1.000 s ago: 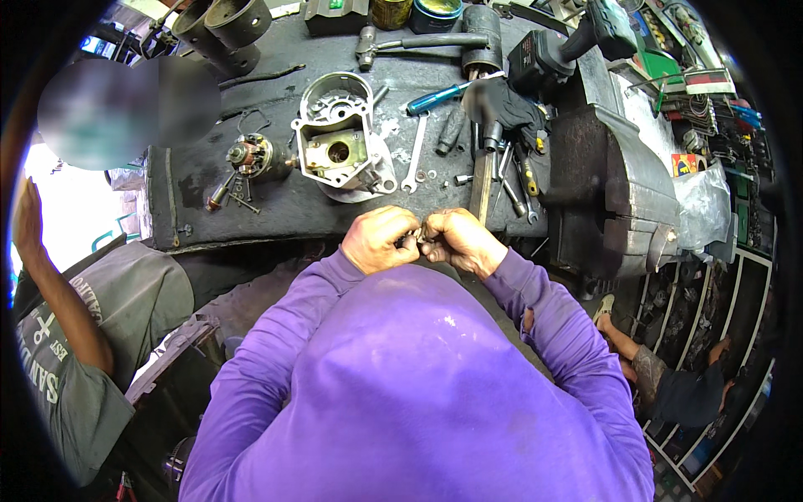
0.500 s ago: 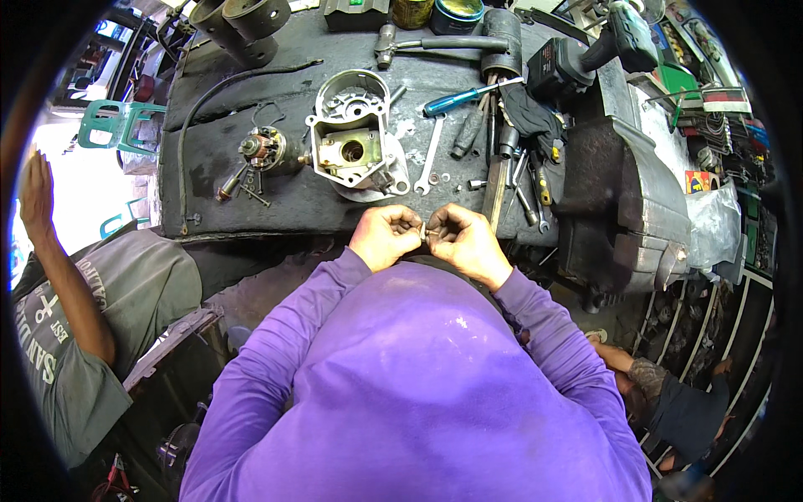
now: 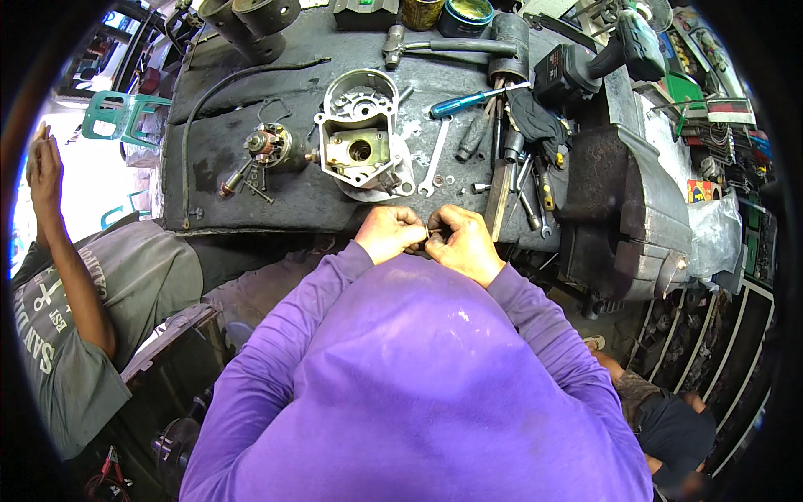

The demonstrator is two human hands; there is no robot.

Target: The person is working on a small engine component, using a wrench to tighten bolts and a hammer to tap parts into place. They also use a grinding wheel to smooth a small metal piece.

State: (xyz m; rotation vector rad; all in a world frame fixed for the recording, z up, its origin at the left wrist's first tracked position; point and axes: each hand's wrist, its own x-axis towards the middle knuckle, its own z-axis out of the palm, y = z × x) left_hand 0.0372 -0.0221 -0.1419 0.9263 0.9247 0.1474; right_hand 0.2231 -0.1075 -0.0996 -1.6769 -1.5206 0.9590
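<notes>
Close to the bench's front edge, my left hand [image 3: 387, 233] and my right hand [image 3: 463, 248] meet, both with fingers pinched around a small metal piece [image 3: 428, 234], whose shape is mostly hidden by the fingertips. Just beyond them lies an open cast metal housing [image 3: 343, 146] with a round bore. To its left are a round copper-wound part [image 3: 269, 144] and some long bolts [image 3: 259, 191]. A combination spanner [image 3: 437, 159] lies to its right, beside small washers and a blue screwdriver [image 3: 458, 105].
Sockets, hand tools, a hammer [image 3: 443, 46] and a cordless drill [image 3: 565, 71] crowd the bench [image 3: 217, 205]. A large black plastic casing [image 3: 606, 234] stands at its right. A co-worker's arm [image 3: 71, 293] is at the left; another person [image 3: 669, 427] is low at the right.
The bench has shifted slightly right in view. My fingers have shifted around the small piece. The left co-worker's hand has moved, and the person at the right appears lower.
</notes>
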